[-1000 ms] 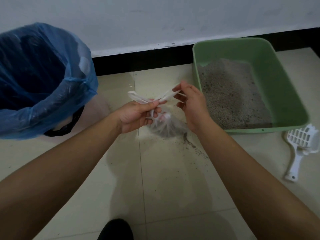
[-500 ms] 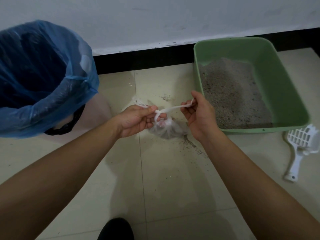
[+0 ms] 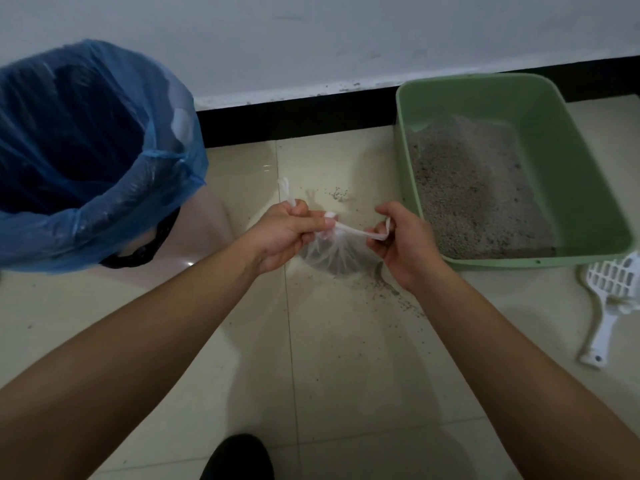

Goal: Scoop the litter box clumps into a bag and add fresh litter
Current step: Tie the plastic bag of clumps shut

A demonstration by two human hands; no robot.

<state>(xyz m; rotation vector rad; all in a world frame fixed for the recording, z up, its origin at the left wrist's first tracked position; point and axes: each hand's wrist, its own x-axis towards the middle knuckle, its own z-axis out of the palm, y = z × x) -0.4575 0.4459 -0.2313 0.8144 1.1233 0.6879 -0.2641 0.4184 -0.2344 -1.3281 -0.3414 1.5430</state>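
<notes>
A small clear plastic bag (image 3: 334, 258) with dark litter clumps inside rests on the floor tiles between my hands. My left hand (image 3: 284, 237) grips one twisted handle, whose end sticks up past my fist. My right hand (image 3: 403, 242) pinches the other handle, stretched taut to the right from a knot at the bag's neck. The green litter box (image 3: 588, 188) stands at the right, holding grey litter (image 3: 474, 192). A white slotted scoop (image 3: 609, 306) lies on the floor by the box's near right corner.
A bin lined with a blue plastic bag (image 3: 90, 150) stands at the left. Spilled litter grains (image 3: 384, 292) dot the tiles under and behind the small bag. A white wall with a black skirting (image 3: 298, 116) runs behind. A dark shoe tip (image 3: 239, 459) shows at the bottom edge.
The two handles, crossed above the bag a second ago, have been pulled apart sideways. The knot has drawn down tight on the bag's neck, and my right hand has moved right.
</notes>
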